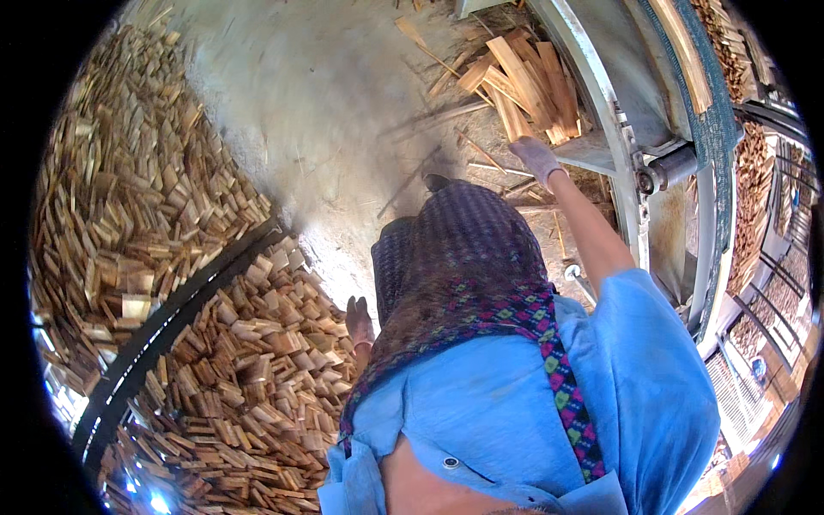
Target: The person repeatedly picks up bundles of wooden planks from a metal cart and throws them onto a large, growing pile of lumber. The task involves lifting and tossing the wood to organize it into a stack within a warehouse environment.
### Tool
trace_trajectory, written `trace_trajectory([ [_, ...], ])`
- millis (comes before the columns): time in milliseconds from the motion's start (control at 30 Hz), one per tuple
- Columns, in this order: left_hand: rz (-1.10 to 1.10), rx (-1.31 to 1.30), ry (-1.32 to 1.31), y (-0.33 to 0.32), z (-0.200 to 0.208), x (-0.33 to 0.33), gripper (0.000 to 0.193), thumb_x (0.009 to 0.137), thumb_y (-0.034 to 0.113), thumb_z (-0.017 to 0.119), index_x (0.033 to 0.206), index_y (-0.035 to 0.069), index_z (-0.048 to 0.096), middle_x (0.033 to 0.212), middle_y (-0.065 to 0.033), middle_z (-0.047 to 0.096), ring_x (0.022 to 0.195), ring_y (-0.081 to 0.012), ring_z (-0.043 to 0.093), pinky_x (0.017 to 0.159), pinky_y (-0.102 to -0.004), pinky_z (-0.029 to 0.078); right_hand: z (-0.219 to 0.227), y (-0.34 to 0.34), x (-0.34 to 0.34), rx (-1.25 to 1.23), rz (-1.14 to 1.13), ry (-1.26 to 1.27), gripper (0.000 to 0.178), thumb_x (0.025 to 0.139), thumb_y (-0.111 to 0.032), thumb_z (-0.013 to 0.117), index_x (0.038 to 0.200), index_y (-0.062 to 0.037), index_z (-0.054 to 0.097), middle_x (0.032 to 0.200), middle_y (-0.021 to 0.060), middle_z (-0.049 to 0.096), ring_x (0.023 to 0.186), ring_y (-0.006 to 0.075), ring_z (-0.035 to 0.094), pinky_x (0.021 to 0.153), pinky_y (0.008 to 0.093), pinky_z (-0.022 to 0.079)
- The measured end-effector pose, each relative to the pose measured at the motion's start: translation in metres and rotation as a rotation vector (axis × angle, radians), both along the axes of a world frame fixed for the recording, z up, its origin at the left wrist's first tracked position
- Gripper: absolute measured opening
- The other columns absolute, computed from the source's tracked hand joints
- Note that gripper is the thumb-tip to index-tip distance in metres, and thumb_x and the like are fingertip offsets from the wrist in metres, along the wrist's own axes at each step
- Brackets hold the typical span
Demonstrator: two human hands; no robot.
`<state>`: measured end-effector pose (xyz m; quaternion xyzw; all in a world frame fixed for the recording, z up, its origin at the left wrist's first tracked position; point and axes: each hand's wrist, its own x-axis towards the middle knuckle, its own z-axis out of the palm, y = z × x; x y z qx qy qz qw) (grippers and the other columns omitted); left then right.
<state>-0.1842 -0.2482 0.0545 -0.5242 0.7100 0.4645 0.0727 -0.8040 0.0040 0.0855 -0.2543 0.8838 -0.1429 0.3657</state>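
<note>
My right hand [536, 160], in a pale glove, reaches forward to a low pile of wooden boards [530, 81]. Its fingers are closed at the near end of one light board [510, 113], which slants away into the pile. The far side of the fingers is hidden. By my left hip hangs my left hand [359, 321], gloved in grey, with fingers stretched and nothing in them. It is nearest to a big heap of short wood pieces [257, 369].
A metal machine frame [605, 103] with a roller [671, 170] and a dark belt [712, 129] stands close on my right. One long board [684, 51] lies on the belt. A dark rail [163, 330] divides the left heap from another wood heap [129, 189]. Sticks [429, 47] litter the floor.
</note>
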Motion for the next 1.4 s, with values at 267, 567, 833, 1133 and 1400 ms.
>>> trace_trajectory([
  [267,-0.04,0.127,0.013,-0.145,-0.012,-0.156,0.058,0.1,0.035,0.051,0.14,-0.006,0.045,0.145,-0.0189,0.048,0.138,-0.0302,0.041,0.116,-0.0349,0.029,-0.038,0.092,0.062,0.325,0.509,0.279,0.037,0.094,-0.027,0.056,0.126,-0.0082,0.057,0.128,0.0227,0.059,0.118,0.0361,0.059,0.098,0.0396,0.047],
  [567,0.04,0.381,0.044,-0.114,-0.014,-0.327,0.059,0.097,0.03,0.058,0.139,-0.009,0.045,0.141,-0.0158,0.053,0.131,-0.0186,0.047,0.11,-0.029,0.034,-0.034,0.078,0.064,0.341,-0.444,-0.246,0.069,0.088,-0.052,0.06,0.134,-0.0003,0.053,0.126,0.0256,0.061,0.122,0.0373,0.056,0.103,0.0393,0.042],
  [833,-0.293,0.425,0.023,-0.049,-0.175,-0.415,0.063,0.092,0.037,0.062,0.14,0.0,0.048,0.136,-0.0233,0.056,0.126,-0.0311,0.055,0.104,-0.0352,0.042,-0.247,0.037,-0.047,0.329,-0.151,-0.229,0.098,0.079,-0.061,0.068,0.146,0.0018,0.034,0.138,0.0292,0.05,0.127,0.0391,0.051,0.105,0.0412,0.042],
  [1133,-0.86,-0.164,-0.023,0.004,-0.383,-0.679,0.078,0.089,0.048,0.065,0.147,0.004,0.037,0.142,-0.0244,0.048,0.13,-0.0376,0.049,0.107,-0.0439,0.041,-0.383,0.049,-0.242,0.282,-0.523,-0.18,0.113,0.071,-0.063,0.077,0.146,0.0085,0.031,0.139,0.0286,0.05,0.132,0.0375,0.048,0.11,0.0404,0.039],
  [1400,-0.779,-0.265,0.162,0.025,-0.483,-0.81,0.096,0.075,0.042,0.076,0.15,0.006,0.028,0.135,-0.0196,0.054,0.124,-0.0401,0.05,0.101,-0.0441,0.045,-0.487,0.1,-0.308,0.31,-0.305,0.035,0.124,0.073,-0.07,0.071,0.149,0.011,0.015,0.142,0.0307,0.045,0.137,0.0353,0.042,0.112,0.0413,0.037],
])
